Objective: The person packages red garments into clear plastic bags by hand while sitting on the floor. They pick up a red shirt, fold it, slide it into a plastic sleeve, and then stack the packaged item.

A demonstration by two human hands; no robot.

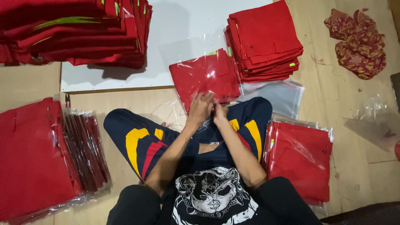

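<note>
pinching the near edge of a bagged red garment (205, 75) at centre frame, the left hand (201, 107) and right hand (219, 112) meet, fingers clenched on its clear plastic. it lies on the floor (341, 96), beside a folded red stack (264, 39) at upper right.

I see my own bare forearms, black short sleeves and a black shirt with a white skull print (212, 198); beyond that print, navy trousers (141, 137) with yellow and red stripes.
</note>
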